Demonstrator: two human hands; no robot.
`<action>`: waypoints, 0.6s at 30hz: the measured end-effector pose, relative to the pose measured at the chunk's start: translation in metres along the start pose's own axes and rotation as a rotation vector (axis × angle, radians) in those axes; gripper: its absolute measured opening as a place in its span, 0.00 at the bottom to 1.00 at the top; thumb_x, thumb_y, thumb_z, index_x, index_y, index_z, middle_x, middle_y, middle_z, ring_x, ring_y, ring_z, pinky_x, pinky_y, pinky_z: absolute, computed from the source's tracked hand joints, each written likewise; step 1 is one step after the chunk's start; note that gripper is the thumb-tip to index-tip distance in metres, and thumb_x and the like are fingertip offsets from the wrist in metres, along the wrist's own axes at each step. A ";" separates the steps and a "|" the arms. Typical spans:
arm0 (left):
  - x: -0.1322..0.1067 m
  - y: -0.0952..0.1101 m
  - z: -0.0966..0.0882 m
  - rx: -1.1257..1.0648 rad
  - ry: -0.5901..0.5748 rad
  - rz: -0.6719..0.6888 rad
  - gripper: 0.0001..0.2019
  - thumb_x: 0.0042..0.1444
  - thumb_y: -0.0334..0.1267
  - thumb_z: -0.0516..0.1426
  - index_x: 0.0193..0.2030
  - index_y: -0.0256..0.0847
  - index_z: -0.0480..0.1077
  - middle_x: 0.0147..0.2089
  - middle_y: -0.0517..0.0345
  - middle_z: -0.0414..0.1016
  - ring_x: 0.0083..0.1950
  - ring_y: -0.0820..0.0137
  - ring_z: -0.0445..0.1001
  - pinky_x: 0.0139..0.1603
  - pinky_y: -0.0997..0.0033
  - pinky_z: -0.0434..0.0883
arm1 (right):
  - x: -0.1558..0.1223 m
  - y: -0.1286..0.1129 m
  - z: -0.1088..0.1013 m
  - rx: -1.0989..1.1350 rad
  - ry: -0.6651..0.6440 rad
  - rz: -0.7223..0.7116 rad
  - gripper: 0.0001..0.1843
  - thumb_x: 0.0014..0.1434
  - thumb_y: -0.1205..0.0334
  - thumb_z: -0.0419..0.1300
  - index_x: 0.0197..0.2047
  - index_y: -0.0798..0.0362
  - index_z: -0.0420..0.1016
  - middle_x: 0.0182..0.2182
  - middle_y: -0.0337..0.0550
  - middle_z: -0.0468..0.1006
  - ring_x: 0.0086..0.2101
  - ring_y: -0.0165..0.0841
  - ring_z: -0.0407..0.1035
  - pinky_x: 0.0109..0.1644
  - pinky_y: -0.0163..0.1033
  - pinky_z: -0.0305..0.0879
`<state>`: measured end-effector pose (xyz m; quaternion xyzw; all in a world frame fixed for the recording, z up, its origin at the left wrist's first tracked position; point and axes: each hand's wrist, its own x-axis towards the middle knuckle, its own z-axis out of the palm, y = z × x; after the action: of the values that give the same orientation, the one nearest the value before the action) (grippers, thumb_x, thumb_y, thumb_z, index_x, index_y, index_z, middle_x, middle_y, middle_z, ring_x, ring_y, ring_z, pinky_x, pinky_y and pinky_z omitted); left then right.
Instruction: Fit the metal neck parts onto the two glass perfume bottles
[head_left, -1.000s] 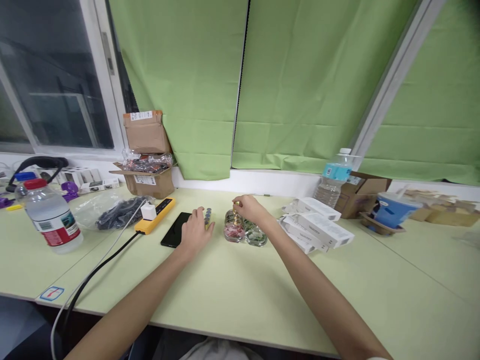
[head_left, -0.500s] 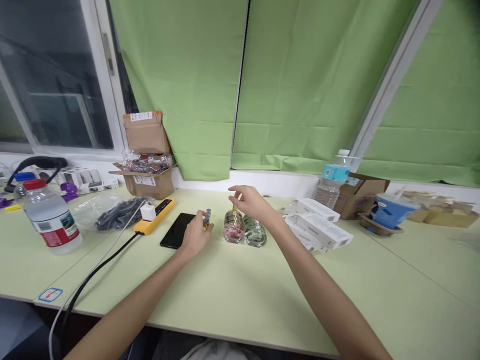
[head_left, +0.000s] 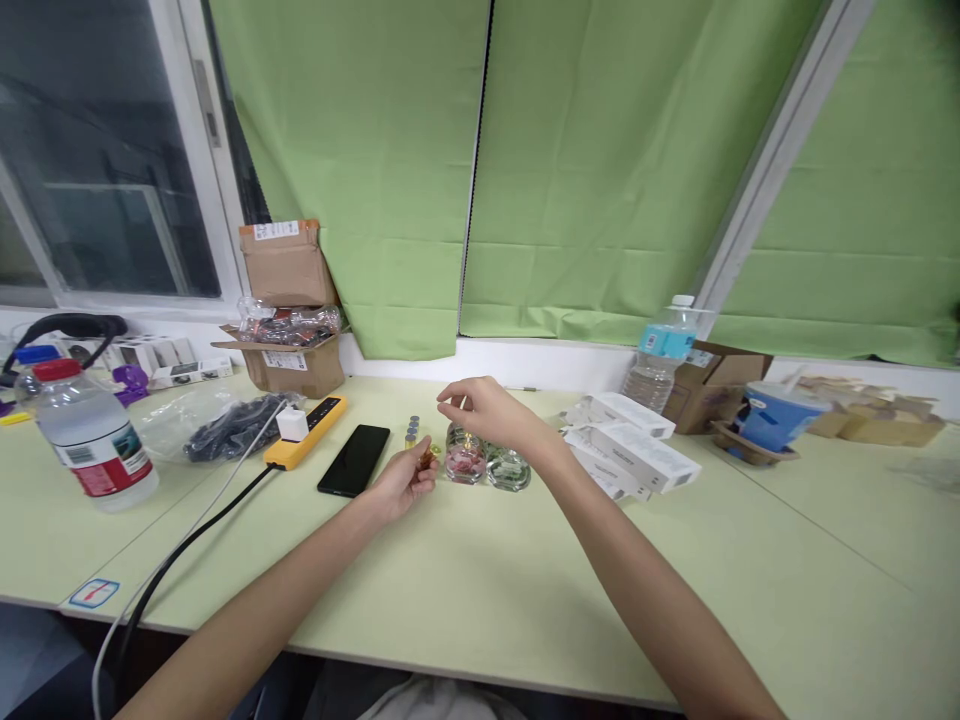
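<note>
My left hand (head_left: 405, 482) is closed, palm turned up, around a small amber-coloured piece (head_left: 427, 459); its exact kind is hard to make out. Just beyond these fingers, several small grey-topped cylinders (head_left: 412, 428) stand in a short row. My right hand (head_left: 484, 412) hovers over the glass bottles, its fingers curved with a small gap at the tips and nothing visible between them. Below it are clear bottles with pink contents (head_left: 465, 464) and gold parts on top. Beside them, bottles with green contents (head_left: 508, 470) form another row, partly covered by my right hand and wrist.
A black phone (head_left: 354, 460) lies left of my left hand, near a yellow power strip (head_left: 309, 432). White boxes (head_left: 634, 455) are piled to the right, with a water bottle (head_left: 660, 360) behind. A red-capped bottle (head_left: 97, 440) stands at the far left.
My left hand has turned palm up and drawn slightly nearer, uncovering the grey-topped cylinders and showing the amber piece. My right hand has shifted left, its fingertips now left of the pink bottles.
</note>
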<state>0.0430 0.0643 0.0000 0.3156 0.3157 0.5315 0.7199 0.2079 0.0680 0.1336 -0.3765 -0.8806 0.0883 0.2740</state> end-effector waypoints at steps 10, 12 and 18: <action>-0.002 0.003 0.004 -0.091 0.068 0.050 0.10 0.61 0.40 0.60 0.36 0.34 0.69 0.28 0.59 0.70 0.24 0.80 0.67 0.27 0.80 0.70 | -0.010 -0.008 0.024 0.091 -0.347 0.040 0.07 0.57 0.64 0.58 0.33 0.54 0.78 0.27 0.40 0.79 0.23 0.27 0.68 0.25 0.31 0.58; -0.002 0.003 0.005 -0.092 0.103 0.068 0.07 0.61 0.37 0.58 0.36 0.34 0.70 0.29 0.57 0.72 0.26 0.76 0.71 0.30 0.77 0.73 | -0.008 -0.014 0.035 -0.021 -0.326 -0.015 0.06 0.56 0.65 0.59 0.34 0.54 0.79 0.29 0.41 0.80 0.27 0.28 0.71 0.28 0.31 0.58; 0.001 0.003 0.002 -0.094 0.136 0.100 0.06 0.55 0.32 0.59 0.29 0.36 0.68 0.23 0.61 0.69 0.23 0.76 0.68 0.23 0.79 0.66 | -0.003 -0.026 0.068 -0.465 -0.316 -0.108 0.09 0.56 0.68 0.58 0.38 0.56 0.79 0.40 0.50 0.81 0.40 0.38 0.75 0.35 0.35 0.62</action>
<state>0.0425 0.0654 0.0034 0.2600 0.3224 0.6013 0.6832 0.1563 0.0511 0.0847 -0.3632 -0.9278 -0.0733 0.0438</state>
